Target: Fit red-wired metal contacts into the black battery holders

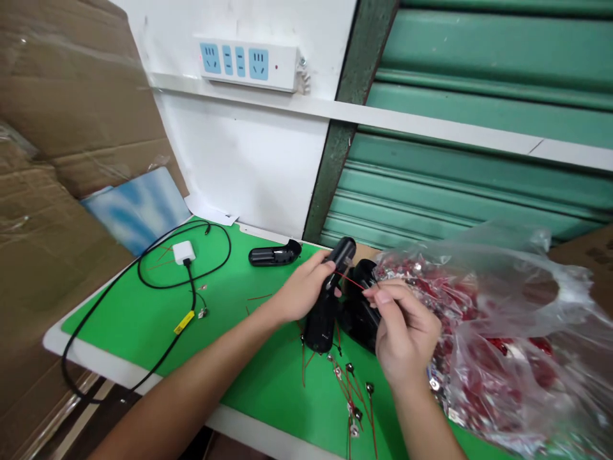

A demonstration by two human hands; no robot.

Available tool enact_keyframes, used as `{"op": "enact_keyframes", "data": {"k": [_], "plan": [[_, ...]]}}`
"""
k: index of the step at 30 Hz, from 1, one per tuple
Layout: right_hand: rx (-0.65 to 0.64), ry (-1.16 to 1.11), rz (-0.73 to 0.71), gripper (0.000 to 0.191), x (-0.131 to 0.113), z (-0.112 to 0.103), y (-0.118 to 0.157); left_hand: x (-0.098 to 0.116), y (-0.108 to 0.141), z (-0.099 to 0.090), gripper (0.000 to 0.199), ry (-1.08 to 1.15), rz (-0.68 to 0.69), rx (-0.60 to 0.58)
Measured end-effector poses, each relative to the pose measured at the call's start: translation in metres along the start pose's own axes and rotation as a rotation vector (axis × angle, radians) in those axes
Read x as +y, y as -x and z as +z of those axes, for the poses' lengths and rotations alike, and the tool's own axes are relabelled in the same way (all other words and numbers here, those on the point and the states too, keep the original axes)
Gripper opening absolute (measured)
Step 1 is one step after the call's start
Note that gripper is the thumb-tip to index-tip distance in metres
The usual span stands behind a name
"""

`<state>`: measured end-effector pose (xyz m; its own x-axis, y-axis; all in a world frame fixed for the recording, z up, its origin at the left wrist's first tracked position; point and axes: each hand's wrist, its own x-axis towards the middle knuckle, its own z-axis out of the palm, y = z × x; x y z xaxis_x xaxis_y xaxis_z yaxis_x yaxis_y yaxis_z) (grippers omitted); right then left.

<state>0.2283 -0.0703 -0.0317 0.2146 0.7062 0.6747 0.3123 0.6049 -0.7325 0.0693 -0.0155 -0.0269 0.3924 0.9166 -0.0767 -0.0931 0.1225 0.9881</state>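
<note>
My left hand is closed round a black plastic housing, holding it tilted above the table. A thin red wire runs taut from that housing to my right hand, whose thumb and forefinger pinch its end. Just below the left fingers is a black rounded part; whether it belongs to the held housing I cannot tell. More black housings lie behind and beside the right hand, partly hidden. Several small metal pieces with red wires are scattered between my forearms.
A clear plastic bag full of red and silver parts takes up the right side. At the left, a white plug with a looped black cable rests on the green mat. A separate black housing lies near the wall, below a socket strip.
</note>
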Motion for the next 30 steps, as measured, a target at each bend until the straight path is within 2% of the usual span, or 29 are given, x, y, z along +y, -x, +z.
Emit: {"op": "enact_keyframes", "data": {"k": [3,6,9,11,13,15,17,20,25,28,30], "plan": [[-0.129,0.056,0.081,0.029,-0.001,0.004,-0.001,0.002,-0.008,-0.005,0.035,0.254,-0.008,0.110],[-0.245,0.069,0.242,0.034,0.001,0.011,0.000,0.004,-0.010,-0.009,0.035,0.335,-0.008,0.191],[-0.275,0.005,0.392,0.035,0.005,0.014,0.003,0.005,-0.008,-0.008,0.038,0.275,0.022,0.174],[-0.204,-0.043,0.447,0.026,0.008,0.012,0.003,0.005,-0.004,-0.006,0.041,0.214,0.033,0.114],[-0.083,-0.056,0.423,0.021,0.009,0.008,0.001,0.004,-0.001,-0.004,0.042,0.155,0.023,0.033],[0.014,-0.034,0.337,0.019,0.008,0.004,-0.002,0.004,0.002,-0.003,0.041,0.096,0.014,-0.051],[0.033,-0.001,0.252,0.017,0.006,0.001,-0.005,0.003,0.005,-0.002,0.042,0.049,0.001,-0.137],[-0.017,0.038,0.176,0.022,0.004,-0.001,-0.007,0.001,0.009,0.000,0.045,0.025,-0.007,-0.224],[-0.075,0.069,0.148,0.006,0.010,0.000,-0.003,0.000,0.011,0.004,0.042,-0.043,0.003,-0.260],[-0.086,0.133,0.117,0.004,0.011,-0.001,-0.001,-0.001,0.009,0.005,0.038,-0.038,-0.055,-0.235],[-0.117,0.224,0.034,0.005,0.009,-0.001,-0.001,-0.001,0.007,0.005,0.035,-0.011,-0.059,-0.185]]}}
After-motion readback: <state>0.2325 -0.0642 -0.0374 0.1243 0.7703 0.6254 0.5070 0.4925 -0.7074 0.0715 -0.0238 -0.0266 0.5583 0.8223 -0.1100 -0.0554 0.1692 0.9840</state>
